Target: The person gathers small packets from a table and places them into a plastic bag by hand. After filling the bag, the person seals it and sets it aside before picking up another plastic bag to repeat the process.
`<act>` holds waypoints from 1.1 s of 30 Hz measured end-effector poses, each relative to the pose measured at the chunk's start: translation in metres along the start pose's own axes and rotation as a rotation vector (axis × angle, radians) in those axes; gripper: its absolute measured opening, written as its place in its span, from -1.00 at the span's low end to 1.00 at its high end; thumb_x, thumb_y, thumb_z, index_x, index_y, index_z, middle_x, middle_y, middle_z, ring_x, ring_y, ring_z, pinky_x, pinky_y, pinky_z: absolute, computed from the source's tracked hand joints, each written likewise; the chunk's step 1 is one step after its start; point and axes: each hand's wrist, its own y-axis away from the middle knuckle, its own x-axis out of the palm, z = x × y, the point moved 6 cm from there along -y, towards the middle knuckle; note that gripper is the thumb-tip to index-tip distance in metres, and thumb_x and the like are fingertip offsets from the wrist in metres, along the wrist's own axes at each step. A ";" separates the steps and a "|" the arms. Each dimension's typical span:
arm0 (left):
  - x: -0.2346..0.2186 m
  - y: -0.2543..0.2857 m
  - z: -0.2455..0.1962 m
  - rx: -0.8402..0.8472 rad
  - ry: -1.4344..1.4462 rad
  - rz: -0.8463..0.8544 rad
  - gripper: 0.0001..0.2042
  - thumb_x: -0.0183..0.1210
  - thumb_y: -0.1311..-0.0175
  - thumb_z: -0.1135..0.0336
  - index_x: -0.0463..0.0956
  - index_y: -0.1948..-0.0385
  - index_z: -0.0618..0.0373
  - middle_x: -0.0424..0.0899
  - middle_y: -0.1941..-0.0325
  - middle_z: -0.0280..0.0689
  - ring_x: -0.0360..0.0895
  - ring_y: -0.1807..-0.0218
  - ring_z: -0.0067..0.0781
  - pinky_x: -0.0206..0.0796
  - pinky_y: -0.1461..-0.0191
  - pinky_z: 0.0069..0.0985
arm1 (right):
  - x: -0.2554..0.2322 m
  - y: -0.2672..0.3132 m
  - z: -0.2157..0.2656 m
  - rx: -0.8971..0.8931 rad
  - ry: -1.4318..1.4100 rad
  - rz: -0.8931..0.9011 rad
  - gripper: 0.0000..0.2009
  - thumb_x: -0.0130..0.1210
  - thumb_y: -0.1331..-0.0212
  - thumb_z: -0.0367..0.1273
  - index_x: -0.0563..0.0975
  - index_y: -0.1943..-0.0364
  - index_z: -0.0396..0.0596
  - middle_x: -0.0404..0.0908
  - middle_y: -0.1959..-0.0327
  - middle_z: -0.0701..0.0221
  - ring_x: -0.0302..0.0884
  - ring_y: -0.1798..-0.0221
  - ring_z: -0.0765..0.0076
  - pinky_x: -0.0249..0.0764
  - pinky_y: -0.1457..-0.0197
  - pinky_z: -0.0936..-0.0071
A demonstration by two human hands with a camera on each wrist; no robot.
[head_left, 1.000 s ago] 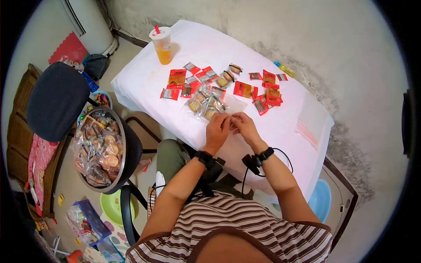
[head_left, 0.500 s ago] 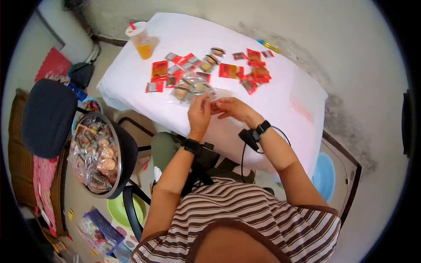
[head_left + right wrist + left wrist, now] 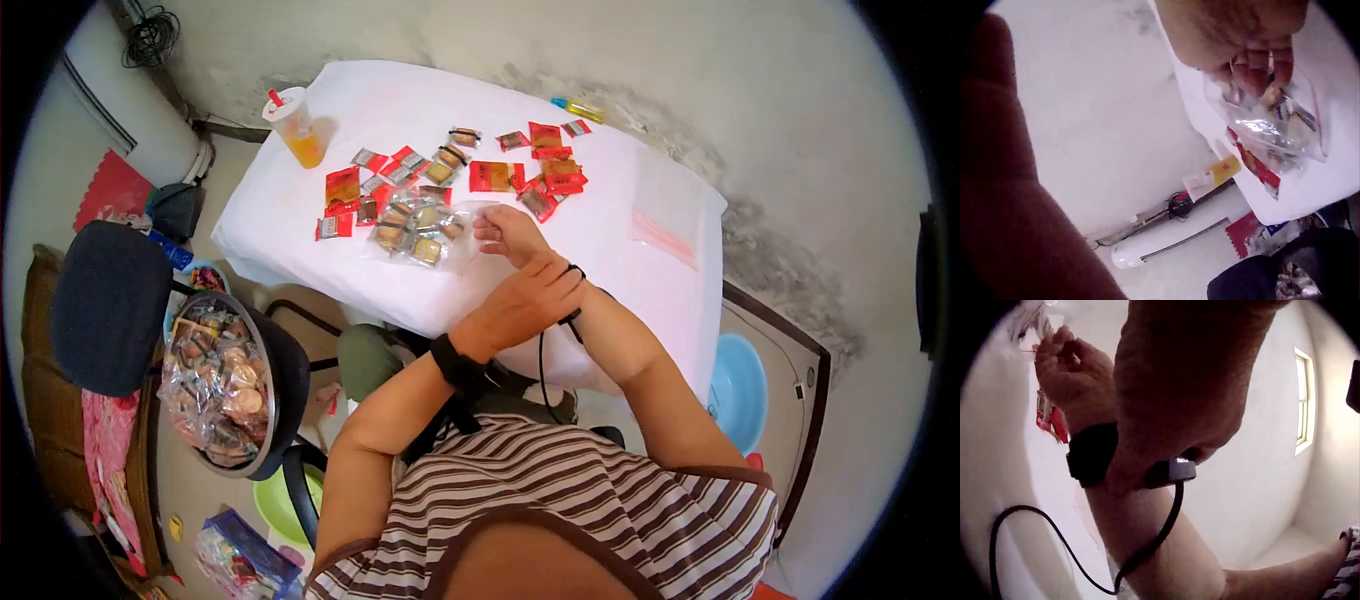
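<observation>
My left hand (image 3: 525, 305) reaches across and grips the small black camera (image 3: 1172, 470) on my right wrist, its fingers lying over the wrist and covering most of the device. A black cable (image 3: 1160, 534) hangs from it. My right hand (image 3: 515, 237) is over the white-covered table, fingers loosely bent at the mouth of a clear zip bag (image 3: 462, 250). Inside the bag lie several small wrapped cakes (image 3: 426, 249). In the right wrist view, the right fingers (image 3: 1257, 72) overlap the bag's opening.
Red snack packets (image 3: 495, 177) lie in two groups behind the bag, with wrapped cakes (image 3: 450, 157) between them. A cup of orange drink (image 3: 300, 135) stands at the back left. Flat empty bags (image 3: 665, 225) lie on the right. A large pot (image 3: 270, 390) of wrapped snacks stands left of the table.
Both hands were together at the bag's edge. My left hand has moved right and back onto the right wrist and taken hold of the camera there. The head view has shifted.
</observation>
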 end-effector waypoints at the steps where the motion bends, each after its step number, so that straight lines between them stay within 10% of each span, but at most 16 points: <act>1: -0.001 0.001 -0.001 -0.006 -0.012 0.003 -0.72 0.05 0.06 0.35 0.43 0.23 0.15 0.50 0.15 -0.25 0.42 0.05 -0.33 0.22 -0.09 -0.41 | 0.002 -0.004 0.001 -0.133 0.287 -0.026 -0.81 -0.06 -0.21 -0.27 0.46 0.29 -0.09 0.55 0.30 0.43 0.51 0.29 0.42 0.46 0.31 0.42; 2: 0.000 0.001 -0.003 -0.016 0.027 0.013 -0.72 0.04 0.07 0.36 0.43 0.24 0.17 0.49 0.19 -0.24 0.42 0.08 -0.31 0.23 -0.07 -0.40 | 0.004 -0.003 0.000 -0.136 0.288 -0.013 -0.81 -0.06 -0.21 -0.27 0.46 0.29 -0.09 0.55 0.30 0.43 0.51 0.29 0.42 0.46 0.31 0.42; 4: 0.001 0.000 -0.005 -0.032 0.065 0.023 -0.72 0.04 0.08 0.37 0.43 0.26 0.20 0.48 0.23 -0.23 0.42 0.10 -0.29 0.25 -0.05 -0.38 | 0.028 0.030 0.030 -1.101 1.297 -0.058 -0.86 -0.01 -0.15 -0.32 0.47 0.31 -0.07 0.54 0.30 0.35 0.52 0.29 0.31 0.45 0.32 0.41; 5: -0.001 -0.001 -0.004 -0.070 0.051 -0.011 -0.73 0.04 0.09 0.38 0.42 0.28 0.21 0.47 0.26 -0.23 0.42 0.11 -0.28 0.25 -0.05 -0.38 | 0.032 0.008 0.012 -0.889 1.854 0.092 -0.88 0.03 -0.09 -0.35 0.49 0.34 -0.06 0.54 0.32 0.31 0.51 0.32 0.23 0.43 0.30 0.40; 12: -0.010 -0.005 -0.012 -0.131 0.018 -0.111 -0.77 0.04 0.11 0.39 0.40 0.35 0.22 0.46 0.29 -0.22 0.41 0.12 -0.26 0.24 -0.04 -0.39 | 0.031 0.029 0.031 -1.087 1.336 0.050 -0.82 -0.04 -0.18 -0.29 0.48 0.27 -0.09 0.54 0.33 0.41 0.47 0.35 0.37 0.41 0.27 0.45; 14: -0.010 -0.006 -0.009 -0.146 0.034 -0.065 -0.76 0.05 0.11 0.39 0.40 0.33 0.22 0.46 0.28 -0.23 0.40 0.11 -0.26 0.24 -0.04 -0.39 | 0.003 -0.001 0.010 0.041 -0.251 0.084 -0.76 -0.11 -0.26 -0.23 0.46 0.21 -0.08 0.53 0.33 0.49 0.46 0.37 0.52 0.42 0.31 0.49; 15: -0.008 -0.005 -0.010 -0.156 0.059 -0.014 -0.75 0.05 0.11 0.40 0.41 0.32 0.22 0.46 0.27 -0.23 0.40 0.11 -0.26 0.23 -0.04 -0.40 | 0.003 -0.003 0.008 0.034 -0.346 0.092 -0.73 -0.16 -0.29 -0.19 0.46 0.17 -0.07 0.52 0.35 0.54 0.44 0.37 0.60 0.42 0.32 0.53; 25: -0.030 0.012 0.023 -0.164 0.273 -0.033 -0.48 0.32 0.27 0.33 0.38 0.13 0.18 0.44 0.08 -0.14 0.36 0.00 -0.14 0.18 -0.10 -0.32 | -0.010 -0.008 -0.012 0.099 -0.387 -0.007 -0.76 -0.02 -0.20 -0.16 0.48 0.25 -0.01 0.51 0.36 0.49 0.46 0.33 0.54 0.39 0.33 0.56; 28: -0.015 0.075 0.081 -0.739 0.084 -0.295 -0.39 0.39 0.24 0.32 0.31 0.05 0.19 0.38 0.04 -0.09 0.32 -0.01 -0.05 0.20 -0.06 -0.27 | -0.021 -0.003 0.006 -0.064 -0.020 0.031 -0.77 0.03 -0.16 -0.18 0.50 0.27 -0.01 0.52 0.41 0.48 0.47 0.39 0.53 0.37 0.39 0.57; 33: 0.014 0.107 0.096 -0.907 0.050 -0.213 -0.61 0.27 0.09 0.34 0.35 0.21 0.25 0.39 0.20 -0.05 0.34 0.12 0.01 0.24 0.10 -0.26 | -0.036 -0.046 0.052 -0.522 0.516 -0.198 -0.77 0.05 -0.11 -0.26 0.52 0.31 -0.16 0.55 0.49 0.39 0.51 0.43 0.46 0.41 0.39 0.51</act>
